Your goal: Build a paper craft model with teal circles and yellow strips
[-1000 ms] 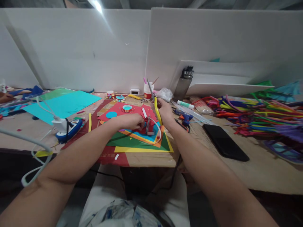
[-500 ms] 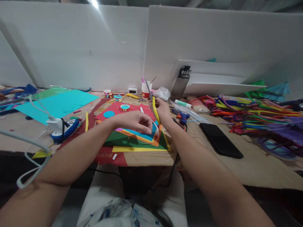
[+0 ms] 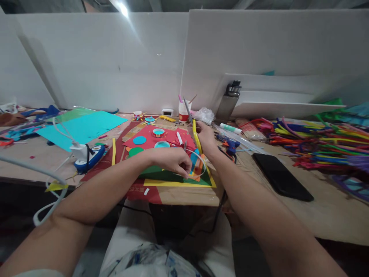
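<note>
My right hand (image 3: 205, 136) is closed around the yellow handle of a pair of scissors (image 3: 196, 136), whose grey blades point up and away. Lower and to the left, my left hand (image 3: 176, 161) pinches a thin white strip (image 3: 205, 165), which loops out to the right in a curve. Both hands hover over a pile of coloured paper: red sheets (image 3: 147, 134), a green sheet (image 3: 152, 174) and a yellow-edged sheet (image 3: 178, 184). A blue paper disc (image 3: 140, 140) and a small round paper piece with a blue top (image 3: 158, 132) lie on the red paper, near a white marker (image 3: 180, 138).
A paper cup with tools (image 3: 184, 111) and a grey bottle (image 3: 228, 102) stand at the back. On the right are a glue gun (image 3: 231, 145), a black phone (image 3: 282, 177) and bundled pipe cleaners (image 3: 323, 138). A blue power strip (image 3: 91, 158) and turquoise sheet (image 3: 83, 129) lie left.
My left hand has moved slightly down, still pinching the strip, and a second blue-topped round piece and a green disc now show. The whole view has shifted a little; the scissors stay in my right hand.
</note>
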`<state>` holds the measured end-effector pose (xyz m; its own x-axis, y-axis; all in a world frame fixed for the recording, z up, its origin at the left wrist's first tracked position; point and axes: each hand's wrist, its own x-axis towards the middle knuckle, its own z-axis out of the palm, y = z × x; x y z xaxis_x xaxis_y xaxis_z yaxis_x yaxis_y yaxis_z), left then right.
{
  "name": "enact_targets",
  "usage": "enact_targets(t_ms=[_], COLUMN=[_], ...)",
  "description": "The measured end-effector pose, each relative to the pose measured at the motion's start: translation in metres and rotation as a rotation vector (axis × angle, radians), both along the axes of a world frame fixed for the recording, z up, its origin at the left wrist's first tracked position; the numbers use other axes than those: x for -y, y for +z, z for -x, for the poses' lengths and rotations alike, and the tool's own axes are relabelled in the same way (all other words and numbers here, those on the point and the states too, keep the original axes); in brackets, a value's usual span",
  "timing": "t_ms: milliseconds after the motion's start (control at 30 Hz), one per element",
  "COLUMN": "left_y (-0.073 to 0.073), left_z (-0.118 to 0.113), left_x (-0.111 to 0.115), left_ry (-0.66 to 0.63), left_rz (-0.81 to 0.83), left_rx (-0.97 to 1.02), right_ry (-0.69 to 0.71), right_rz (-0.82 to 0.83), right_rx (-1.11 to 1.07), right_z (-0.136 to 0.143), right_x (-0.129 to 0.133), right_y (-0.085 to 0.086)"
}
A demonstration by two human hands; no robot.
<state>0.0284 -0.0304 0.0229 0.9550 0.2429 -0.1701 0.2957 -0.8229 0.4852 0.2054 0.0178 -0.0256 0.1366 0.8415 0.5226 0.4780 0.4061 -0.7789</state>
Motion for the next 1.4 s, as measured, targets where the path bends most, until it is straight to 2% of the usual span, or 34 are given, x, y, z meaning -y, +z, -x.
enact_targets(t_ms=[67,133,200,267,333,367,400,433,567,633,700,733,767,800,900,1000,1100,1267,1400], left_y=[0.004,0.009,0.015,0.019,0.022,0.023,0.024,0.024,0.021,0.016,0.011,0.009,0.009,0.009,0.013,0.014,0.008,-0.008,-0.009], left_z=[0.003,0.006,0.008,0.008,0.009,0.011,0.014,0.019,0.044,0.055,0.061,0.061,0.059,0.056,0.038,0.020,0.013,0.013,0.012], left_x=[-0.002,-0.002,0.004,0.014,0.022,0.023,0.021,0.016,-0.027,-0.050,-0.065,-0.067,-0.067,-0.063,-0.044,-0.025,-0.019,-0.020,-0.020], left_ry=[0.030,0.003,-0.117,-0.303,-0.434,-0.382,-0.270,-0.152,0.147,0.432,0.679,0.761,0.791,0.791,0.676,0.563,0.548,0.520,0.483], left_rz=[0.006,0.148,0.427,0.700,0.843,0.863,0.860,0.839,0.661,0.539,0.315,0.182,0.106,0.050,-0.082,-0.183,-0.327,-0.303,-0.280], left_rx=[0.065,0.054,-0.057,-0.202,-0.302,-0.213,-0.069,0.049,0.209,0.426,0.577,0.590,0.537,0.462,0.235,0.155,0.086,-0.113,-0.186], right_ry=[-0.003,-0.007,-0.019,-0.031,-0.035,-0.032,-0.026,-0.021,0.000,-0.006,-0.006,-0.002,0.001,0.002,0.012,0.037,0.026,-0.008,0.007], right_rz=[-0.001,0.000,0.004,0.008,0.020,0.028,0.034,0.036,0.041,0.043,0.031,0.022,0.013,0.004,-0.011,-0.033,-0.027,0.014,0.007], right_rx=[0.006,0.006,0.008,0.016,0.020,0.018,0.010,-0.003,-0.051,-0.053,-0.051,-0.051,-0.052,-0.051,-0.058,-0.067,-0.048,-0.007,-0.011], right_z=[0.000,0.000,0.000,0.001,0.001,0.002,0.002,0.003,0.004,0.004,0.004,0.003,0.003,0.003,0.002,0.001,0.001,0.001,0.001], right_x=[0.001,0.001,0.001,0.003,0.005,0.006,0.007,0.008,0.007,0.006,0.004,0.004,0.004,0.004,0.004,0.003,0.002,0.002,0.002], right_y=[0.000,0.001,0.001,0.001,0.003,0.004,0.004,0.005,0.004,0.003,0.003,0.003,0.004,0.005,0.006,0.006,0.005,0.004,0.003])
